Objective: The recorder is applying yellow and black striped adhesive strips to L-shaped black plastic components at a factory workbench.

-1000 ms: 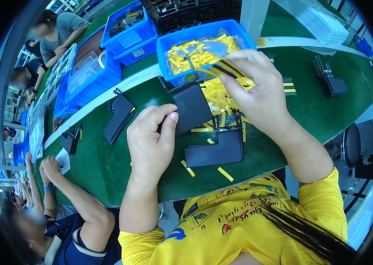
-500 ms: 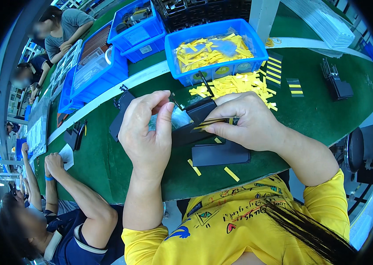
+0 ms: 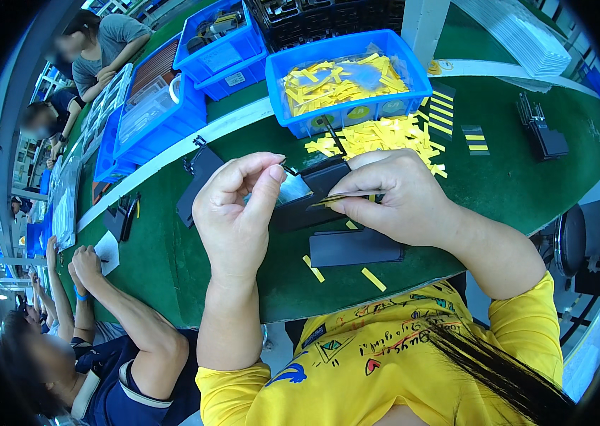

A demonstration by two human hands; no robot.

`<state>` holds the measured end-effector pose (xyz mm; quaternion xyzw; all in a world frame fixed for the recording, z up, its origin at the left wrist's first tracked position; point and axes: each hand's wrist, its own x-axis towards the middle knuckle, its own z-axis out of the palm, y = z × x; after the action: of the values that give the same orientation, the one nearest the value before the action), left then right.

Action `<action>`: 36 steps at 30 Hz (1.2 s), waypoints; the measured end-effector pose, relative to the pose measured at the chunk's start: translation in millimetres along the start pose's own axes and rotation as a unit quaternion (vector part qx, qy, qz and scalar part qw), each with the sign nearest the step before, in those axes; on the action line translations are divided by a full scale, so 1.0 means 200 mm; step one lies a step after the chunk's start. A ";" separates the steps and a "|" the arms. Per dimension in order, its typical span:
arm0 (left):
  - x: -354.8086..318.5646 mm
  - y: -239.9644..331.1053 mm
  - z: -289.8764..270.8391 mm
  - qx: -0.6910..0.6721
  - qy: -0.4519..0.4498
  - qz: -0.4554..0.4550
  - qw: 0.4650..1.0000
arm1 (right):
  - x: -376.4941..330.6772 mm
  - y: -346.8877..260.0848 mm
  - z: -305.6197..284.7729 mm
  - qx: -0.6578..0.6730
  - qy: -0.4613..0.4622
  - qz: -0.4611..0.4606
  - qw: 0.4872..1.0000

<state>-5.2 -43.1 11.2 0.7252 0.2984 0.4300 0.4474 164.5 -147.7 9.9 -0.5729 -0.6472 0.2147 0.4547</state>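
Observation:
My left hand (image 3: 232, 206) is closed in a pinch; its thumb and index fingertips meet at a small thin black strip (image 3: 289, 170) rising by a flat black part. This flat black part (image 3: 328, 176) lies between my hands, with a thin black arm standing up from it. My right hand (image 3: 395, 199) pinches a dark sheet with yellow strips (image 3: 346, 194), now almost edge-on, between thumb and fingers. Whether it also grips the black part is hidden. A clear film (image 3: 293, 188) shows between the hands. Beneath them lie flat black plates (image 3: 356, 248) and loose yellow strips (image 3: 373, 280).
Behind my hands stands a blue bin (image 3: 300, 128) of yellow strips, with a heap of strips (image 3: 385, 138) before it. Striped dark sheets (image 3: 440, 113) and a black assembly (image 3: 545, 138) lie right. Another black part (image 3: 200, 174) is left. A co-worker's arms (image 3: 122, 302) rest at the left edge.
The striped sheet in my right hand has tilted from showing its face to nearly edge-on. My left hand has shifted slightly, its fingertips still pinched by the black strip.

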 end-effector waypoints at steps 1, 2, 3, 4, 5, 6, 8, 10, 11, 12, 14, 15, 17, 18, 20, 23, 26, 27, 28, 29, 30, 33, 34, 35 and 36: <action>0.00 0.01 0.00 -0.038 -0.011 -0.024 0.999 | 0.00 0.00 0.00 -0.003 0.004 -0.002 1.000; 0.00 0.01 0.00 -0.075 -0.020 -0.049 0.996 | 0.00 0.00 0.01 -0.004 0.006 -0.004 1.000; 0.00 0.01 0.00 -0.074 -0.020 -0.049 0.996 | 0.00 0.00 0.01 -0.004 0.006 -0.004 1.000; 0.00 0.00 0.00 -0.097 -0.027 -0.054 0.993 | 0.00 -0.01 0.00 -0.003 0.003 -0.001 1.000; -0.01 -0.01 0.00 -0.120 -0.033 -0.060 0.990 | 0.00 -0.01 0.00 -0.003 0.000 0.003 1.000; 0.00 -0.01 0.00 -0.120 -0.033 -0.060 0.990 | 0.00 -0.01 0.00 -0.003 0.000 0.003 1.000; 0.00 0.00 0.00 -0.126 -0.038 -0.060 0.989 | -0.01 -0.02 0.01 0.009 0.004 0.001 1.000; 0.00 -0.01 0.00 -0.127 -0.035 -0.058 0.990 | -0.01 -0.02 0.01 0.007 0.008 -0.002 1.000; 0.00 -0.02 0.01 -0.128 -0.031 -0.055 0.990 | -0.01 -0.03 0.01 0.004 0.011 -0.006 1.000; 0.00 -0.01 0.01 -0.128 -0.031 -0.055 0.990 | -0.01 -0.03 0.01 0.005 0.011 -0.006 1.000; -0.01 0.00 0.02 -0.102 -0.027 -0.070 0.992 | -0.01 -0.02 0.02 0.001 0.031 -0.005 1.000; -0.01 -0.03 0.03 -0.076 -0.046 -0.036 0.995 | -0.01 -0.01 0.02 0.002 0.029 -0.006 1.000; 0.01 -0.03 0.00 0.107 -0.151 0.083 0.979 | 0.00 0.00 0.03 0.067 0.058 0.026 0.996; 0.01 -0.03 0.00 0.159 -0.164 0.090 0.969 | 0.00 0.00 0.02 0.068 0.057 0.025 0.996; 0.02 -0.03 -0.01 0.167 -0.148 0.061 0.973 | 0.00 0.00 0.01 0.086 0.076 0.092 0.989; 0.13 -0.15 -0.18 0.210 -0.039 -0.046 0.976 | 0.01 0.08 0.01 0.105 0.111 0.033 0.988; 0.21 -0.23 -0.43 0.362 0.012 -0.078 0.929 | 0.02 0.06 -0.03 0.133 0.075 0.094 0.984; 0.23 -0.23 -0.45 0.430 0.007 -0.138 0.892 | 0.02 0.06 -0.04 0.113 0.069 0.089 0.987; 0.22 -0.24 -0.45 0.430 0.007 -0.137 0.892 | 0.02 0.06 -0.04 0.094 0.062 0.084 0.990; 0.22 -0.24 -0.43 0.483 0.044 -0.067 0.872 | 0.02 0.07 -0.04 0.093 0.063 0.085 0.990; 0.22 -0.24 -0.40 0.532 0.081 0.004 0.843 | 0.02 0.07 -0.04 0.076 0.059 0.078 0.992; 0.14 -0.13 -0.21 0.209 0.034 -0.049 0.976 | 0.02 0.06 -0.03 0.068 0.040 0.106 0.991; 0.10 -0.11 -0.14 0.086 -0.036 -0.012 0.996 | 0.02 0.06 -0.03 0.079 0.021 0.138 0.987; 0.07 -0.07 -0.06 0.072 -0.097 0.055 0.991 | 0.02 0.06 -0.02 0.091 0.027 0.129 0.987; 0.05 -0.02 0.00 0.070 -0.120 0.101 0.985 | 0.02 0.05 -0.02 0.090 0.027 0.129 0.987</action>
<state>-1.6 -33.5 11.3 0.8277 0.1968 0.3606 0.3821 173.9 -142.6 5.0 -0.6139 -0.5333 0.3141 0.4900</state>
